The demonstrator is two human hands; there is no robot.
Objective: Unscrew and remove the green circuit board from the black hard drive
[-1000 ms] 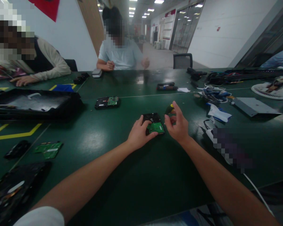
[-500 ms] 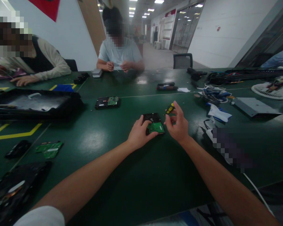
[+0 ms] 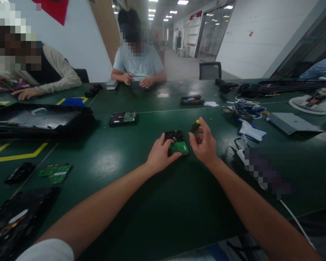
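A hard drive (image 3: 180,147) with a green circuit board lies flat on the dark green table, circuit side up. My left hand (image 3: 161,153) grips it from the left, thumb along its near edge and fingers over the far left side. Just right of the drive, my right hand (image 3: 205,143) is closed on a small screwdriver (image 3: 195,126) with a yellow and dark handle. Its handle leans up between thumb and fingers; the tip is too small to make out. Another hard drive (image 3: 123,118) rests farther back on the left.
On the left are a large black tray-like casing (image 3: 43,117), a loose green circuit board (image 3: 57,173) and a black drive housing (image 3: 19,221). A metal box (image 3: 293,122), cables (image 3: 248,108) and a white cloth (image 3: 251,130) lie right. Co-workers sit across the table.
The screwdriver's handle has turned slightly in my right hand, and its yellow part shows differently. My left hand keeps its place on the drive. The co-worker opposite has moved their hands apart and lower.
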